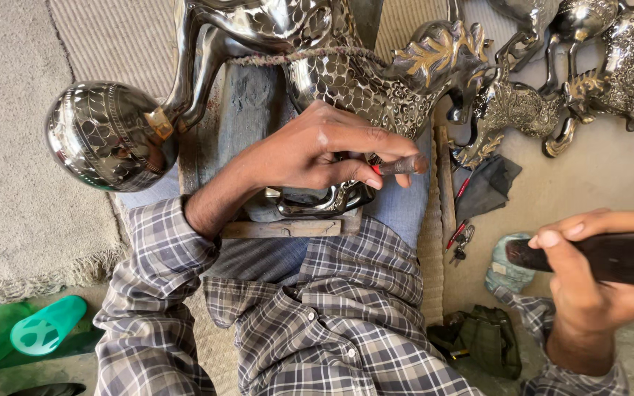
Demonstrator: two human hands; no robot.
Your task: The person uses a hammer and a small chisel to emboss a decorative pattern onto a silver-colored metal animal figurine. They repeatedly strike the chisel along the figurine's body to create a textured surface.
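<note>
My left hand (317, 154) pinches a short metal chisel (403, 165) against the flank of a large engraved metal horse figure (346, 81) that lies across my lap. The horse's forelegs rest on an engraved metal ball (108, 136) at the left. A cord runs around the horse's body. My right hand (588, 286), off to the right and apart from the horse, grips a dark wooden handle (610, 258) held level. Both arms wear checked sleeves.
Several smaller engraved metal horses (552, 95) lie on the floor at the upper right. A dark cloth (489, 183), small red-handled tools (458, 236), a roll of tape (508, 265) and a dark green cloth (486, 339) lie to the right. A green plastic cup (45, 326) is at lower left.
</note>
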